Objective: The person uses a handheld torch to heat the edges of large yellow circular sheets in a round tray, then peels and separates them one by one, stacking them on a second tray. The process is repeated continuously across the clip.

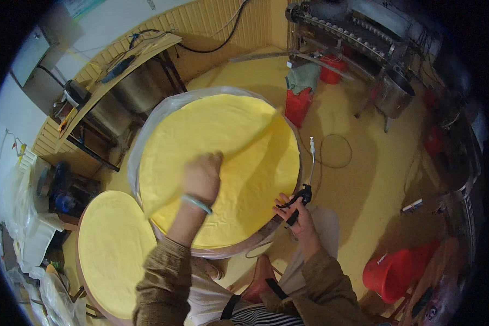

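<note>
A large round table or drum top (228, 220) spread with a smooth yellow sheet lies before me, clear plastic film around its rim. My left hand (202, 177), motion-blurred and wearing a pale bangle, is a fist over its middle. A long thin yellowish rod (250, 140), also blurred, runs through that fist, slanting from lower left to upper right. At the right rim my right hand (295, 214) holds a black trigger spray gun (303, 197) in the palm, its fingers partly spread. The gun's thin metal wand (312, 165) points away from me, over the floor.
A smaller yellow-covered round top (116, 252) adjoins at lower left. Beyond stand a wooden bench (118, 77) with steel drums beneath, a red container (298, 106) with a greenish cloth, and a roller machine (350, 36). A thin hose (350, 153) loops on the floor. A red bucket (385, 275) is at lower right.
</note>
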A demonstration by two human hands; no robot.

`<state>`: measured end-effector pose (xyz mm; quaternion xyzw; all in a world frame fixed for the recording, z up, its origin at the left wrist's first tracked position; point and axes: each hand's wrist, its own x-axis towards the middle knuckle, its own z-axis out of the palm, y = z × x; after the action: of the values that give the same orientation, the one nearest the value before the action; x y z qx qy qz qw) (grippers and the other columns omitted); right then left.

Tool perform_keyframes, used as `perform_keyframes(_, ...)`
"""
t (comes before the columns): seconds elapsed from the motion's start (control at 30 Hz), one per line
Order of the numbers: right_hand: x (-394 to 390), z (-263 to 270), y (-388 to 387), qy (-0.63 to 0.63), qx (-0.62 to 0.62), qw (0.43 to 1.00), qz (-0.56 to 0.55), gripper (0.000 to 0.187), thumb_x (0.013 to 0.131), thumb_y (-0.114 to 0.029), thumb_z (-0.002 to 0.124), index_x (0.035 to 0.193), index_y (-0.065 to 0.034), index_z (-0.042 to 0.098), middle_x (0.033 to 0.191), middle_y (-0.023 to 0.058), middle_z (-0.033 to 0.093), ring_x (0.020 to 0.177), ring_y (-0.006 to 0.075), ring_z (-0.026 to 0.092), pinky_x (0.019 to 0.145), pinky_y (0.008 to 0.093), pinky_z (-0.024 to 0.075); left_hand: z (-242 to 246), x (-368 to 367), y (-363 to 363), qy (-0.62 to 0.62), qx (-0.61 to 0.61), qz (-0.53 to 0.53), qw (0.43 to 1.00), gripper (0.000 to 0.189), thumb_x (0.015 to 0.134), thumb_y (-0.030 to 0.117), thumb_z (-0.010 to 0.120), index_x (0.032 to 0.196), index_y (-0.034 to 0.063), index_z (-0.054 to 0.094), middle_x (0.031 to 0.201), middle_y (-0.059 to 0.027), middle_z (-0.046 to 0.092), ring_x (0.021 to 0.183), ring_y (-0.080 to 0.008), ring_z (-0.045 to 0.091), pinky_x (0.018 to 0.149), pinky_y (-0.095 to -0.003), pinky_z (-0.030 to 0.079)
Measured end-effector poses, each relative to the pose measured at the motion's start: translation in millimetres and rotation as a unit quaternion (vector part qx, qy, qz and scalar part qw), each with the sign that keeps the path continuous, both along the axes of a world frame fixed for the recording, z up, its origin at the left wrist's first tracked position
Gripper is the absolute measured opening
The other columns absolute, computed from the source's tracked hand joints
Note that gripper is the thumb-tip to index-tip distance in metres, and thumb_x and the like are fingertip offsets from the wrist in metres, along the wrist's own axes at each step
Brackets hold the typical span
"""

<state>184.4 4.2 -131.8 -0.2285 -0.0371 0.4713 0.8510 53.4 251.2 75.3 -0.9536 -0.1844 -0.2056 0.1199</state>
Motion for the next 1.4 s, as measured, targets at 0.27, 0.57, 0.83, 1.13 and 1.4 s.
perform_keyframes(0.27,-2.7,1.3,-1.0,0.011,-0.022,1.000,0.014,0.056,0.084,-0.042,0.060,0.123,-0.0072,0.040,0.137,0.0133,0.034,0.129,0.0373,0.030,0.103,0.0553,0.0312,192.3,-4.8,61.0,-0.217,0.235,0.064,0.945,0.021,0.080,0.007,0.052,0.093,0.0170,0.066,0.081,-0.0083,0.062,0.074,-0.0272,0.061,0.062,-0.0384,0.049)
perform_keyframes(0.57,7.9,-1.0,-10.5,0.036,0.175,0.982,0.063,0.030,0.082,-0.042,0.062,0.092,-0.0142,0.058,0.137,0.0149,0.039,0.129,0.0367,0.032,0.103,0.0582,0.0281,133.7,-154.8,-45.0,-0.006,0.077,-0.099,0.992,0.028,0.069,0.018,0.063,0.096,0.0148,0.067,0.092,-0.0021,0.059,0.080,-0.0193,0.056,0.066,-0.0305,0.047)
perform_keyframes(0.83,10.7,7.6,-33.4,-0.033,-0.088,0.995,0.032,0.036,0.087,-0.046,0.054,0.100,-0.0126,0.052,0.088,0.0053,0.057,0.083,0.0243,0.057,0.075,0.0434,0.0497,-101.3,-254.5,-90.7,0.008,-0.148,-0.095,0.984,0.027,0.073,0.015,0.059,0.100,0.0100,0.064,0.103,-0.0059,0.059,0.099,-0.0224,0.056,0.095,-0.0446,0.040)
perform_keyframes(1.13,-2.4,26.9,-10.2,-0.137,-0.259,0.941,0.169,0.026,0.087,-0.034,0.062,0.097,-0.0103,0.056,0.075,-0.0018,0.051,0.064,0.0125,0.050,0.053,0.0298,0.0421,-189.2,-277.1,-105.6,-0.397,-0.489,0.395,0.670,0.035,0.075,0.016,0.064,0.100,-0.0056,0.054,0.093,-0.0152,0.056,0.087,-0.0259,0.054,0.085,-0.0371,0.043)
perform_keyframes(1.4,-12.7,74.4,1.6,-0.209,-0.337,0.905,0.153,0.019,0.089,-0.031,0.060,0.093,-0.0120,0.059,0.072,-0.0031,0.056,0.053,0.0085,0.049,0.044,0.0236,0.0390,-209.6,-255.4,-127.6,-0.437,-0.604,0.397,0.536,0.043,0.077,0.032,0.071,0.094,-0.0037,0.053,0.072,-0.0091,0.059,0.062,-0.0182,0.057,0.051,-0.0298,0.045)
